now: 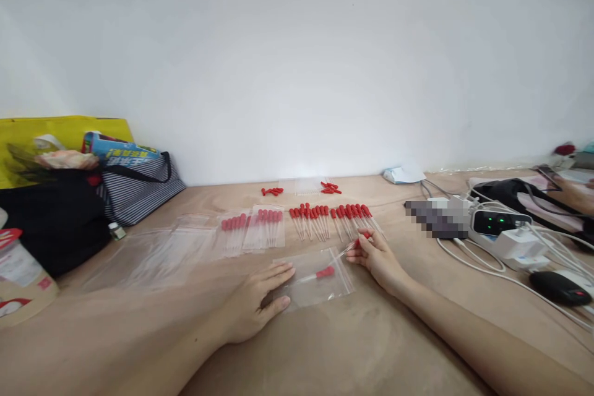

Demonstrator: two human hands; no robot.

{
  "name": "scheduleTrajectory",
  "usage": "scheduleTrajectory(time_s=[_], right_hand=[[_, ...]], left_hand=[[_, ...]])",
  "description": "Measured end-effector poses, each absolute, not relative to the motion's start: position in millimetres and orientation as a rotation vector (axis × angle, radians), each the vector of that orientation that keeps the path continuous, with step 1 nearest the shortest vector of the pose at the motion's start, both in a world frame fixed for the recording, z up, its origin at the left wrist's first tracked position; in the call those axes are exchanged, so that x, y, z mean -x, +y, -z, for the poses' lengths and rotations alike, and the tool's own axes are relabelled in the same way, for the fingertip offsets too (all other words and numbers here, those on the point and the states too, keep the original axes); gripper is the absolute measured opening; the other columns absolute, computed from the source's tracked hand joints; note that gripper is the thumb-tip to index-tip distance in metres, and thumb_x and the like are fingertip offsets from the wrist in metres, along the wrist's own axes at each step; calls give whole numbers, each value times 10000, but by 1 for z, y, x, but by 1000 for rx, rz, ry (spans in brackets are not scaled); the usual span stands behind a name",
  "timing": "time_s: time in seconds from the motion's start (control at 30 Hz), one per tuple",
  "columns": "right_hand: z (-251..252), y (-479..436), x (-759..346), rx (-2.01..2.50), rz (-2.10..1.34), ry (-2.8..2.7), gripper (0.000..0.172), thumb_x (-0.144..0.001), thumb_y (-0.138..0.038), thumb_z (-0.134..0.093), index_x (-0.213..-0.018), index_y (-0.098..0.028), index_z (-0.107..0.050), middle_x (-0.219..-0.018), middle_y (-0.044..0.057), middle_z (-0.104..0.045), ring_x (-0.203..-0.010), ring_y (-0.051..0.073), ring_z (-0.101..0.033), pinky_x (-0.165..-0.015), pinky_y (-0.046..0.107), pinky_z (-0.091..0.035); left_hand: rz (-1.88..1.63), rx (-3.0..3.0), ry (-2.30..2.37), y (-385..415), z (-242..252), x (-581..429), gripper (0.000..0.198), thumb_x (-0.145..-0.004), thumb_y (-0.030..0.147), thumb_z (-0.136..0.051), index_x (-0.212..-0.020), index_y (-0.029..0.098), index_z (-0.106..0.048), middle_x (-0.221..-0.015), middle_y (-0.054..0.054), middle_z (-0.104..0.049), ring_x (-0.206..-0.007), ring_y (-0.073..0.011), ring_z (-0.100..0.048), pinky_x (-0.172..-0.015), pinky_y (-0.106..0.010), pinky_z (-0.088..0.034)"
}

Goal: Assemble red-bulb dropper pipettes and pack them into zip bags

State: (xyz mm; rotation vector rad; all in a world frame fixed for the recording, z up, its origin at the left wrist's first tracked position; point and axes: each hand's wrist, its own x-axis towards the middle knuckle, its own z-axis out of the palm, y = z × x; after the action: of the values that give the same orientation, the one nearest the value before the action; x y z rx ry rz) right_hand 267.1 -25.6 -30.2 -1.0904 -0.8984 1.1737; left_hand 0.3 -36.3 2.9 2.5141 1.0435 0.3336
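Observation:
A clear zip bag (301, 298) lies on the table between my hands, with one red-bulbed glass dropper (325, 272) inside it. My left hand (253, 306) rests on the bag's left end, fingers stretched out and thumb apart. Between the fingertips of my right hand (377, 262) is a second dropper (365, 234), pinched near its red bulb. Its thin stem points left toward the bag's right edge; whether the tip is inside the bag I cannot tell. Behind my right hand lie rows of loose droppers (352, 213).
Filled bags (253, 226) of droppers and flat clear bags (185, 244) lie left of the rows. Loose red bulbs (330, 187) sit farther back. A striped bag (134, 189) and a jar (23, 278) stand left; cables (482, 263) and chargers (517, 244) crowd the right. Another person's hand (570, 192) shows far right.

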Motion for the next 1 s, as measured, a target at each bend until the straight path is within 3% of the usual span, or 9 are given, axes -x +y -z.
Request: scheduleTrajectory(time_s=[0.1, 0.23, 0.37, 0.5, 0.6, 0.7, 0.8, 0.9, 1.0], right_hand=[[28, -30, -263, 1042, -1282, -923, 338, -683, -429, -570, -894, -204, -431, -667, -16, -566, -565, 113, -588, -590, 279, -491], [24, -36, -262, 1112, -1339, -1156, 339, -635, -396, -627, -856, -158, -528, -548, -52, -518, -431, 60, -490, -423, 188, -402], [24, -38, -260, 1160, -1312, -1295, 371, -606, -408, -642, -856, -174, -498, -630, -53, -554, -324, 16, -378, -306, 154, -283], [30, -34, -254, 1228, -1221, -1357, 325, -604, -414, -639, -749, -188, -455, -661, -40, -570, -325, 22, -370, -284, 151, -276], [35, -31, -252, 1274, -1126, -1488, 261, -645, -414, -604, -660, -168, -520, -578, -23, -558, -403, 63, -450, -358, 177, -355], [35, -30, -253, 1215, -1030, -1666, 270, -719, -405, -528, -621, -161, -589, -640, 17, -606, -584, 116, -548, -512, 218, -433], [31, -25, -261, 1300, -941, -1673, 264, -756, -371, -465, -670, -159, -595, -632, 18, -613, -575, 128, -549, -516, 232, -427], [22, -9, -271, 1526, -584, -1672, 141, -728, -276, -487, -685, -160, -556, -652, 15, -607, -561, 126, -537, -539, 237, -408], [8, 16, -273, 1725, -241, -1796, 58, -719, -188, -487, -735, -152, -529, -759, 55, -618, -710, 156, -563, -644, 246, -397]], left_hand=[[-337, -2495, 1071, -38, -5, -1, 479, -833, 387, -425, -1289, 268, -338, -1325, -26, -384, -1219, -230, -334, -1000, -430, -291], [-323, -2493, 1078, -38, -6, -1, 498, -833, 377, -426, -1303, 261, -311, -1333, -29, -374, -1219, -231, -332, -998, -426, -291], [-343, -2487, 1070, -38, -5, -1, 494, -832, 365, -431, -1301, 265, -315, -1332, -24, -375, -1215, -234, -337, -995, -431, -293], [-366, -2492, 1052, -38, -3, 0, 487, -832, 366, -431, -1297, 272, -323, -1320, -23, -395, -1209, -234, -346, -995, -433, -294], [-360, -2497, 1039, -37, -2, 0, 484, -830, 363, -434, -1293, 270, -331, -1317, -20, -399, -1215, -226, -339, -998, -433, -291], [-374, -2488, 1027, -36, -1, 0, 462, -828, 365, -438, -1275, 274, -364, -1320, -15, -393, -1217, -224, -336, -1004, -437, -280], [-381, -2493, 1013, -36, -1, -1, 426, -831, 366, -434, -1244, 263, -416, -1316, -23, -398, -1214, -227, -342, -1005, -440, -278], [-361, -2504, 1017, -36, -2, -1, 422, -833, 372, -429, -1238, 252, -428, -1315, -30, -397, -1218, -225, -337, -1005, -436, -281], [-364, -2497, 1012, -36, -2, 0, 422, -834, 374, -428, -1240, 260, -423, -1317, -24, -394, -1219, -222, -335, -1007, -435, -279]])
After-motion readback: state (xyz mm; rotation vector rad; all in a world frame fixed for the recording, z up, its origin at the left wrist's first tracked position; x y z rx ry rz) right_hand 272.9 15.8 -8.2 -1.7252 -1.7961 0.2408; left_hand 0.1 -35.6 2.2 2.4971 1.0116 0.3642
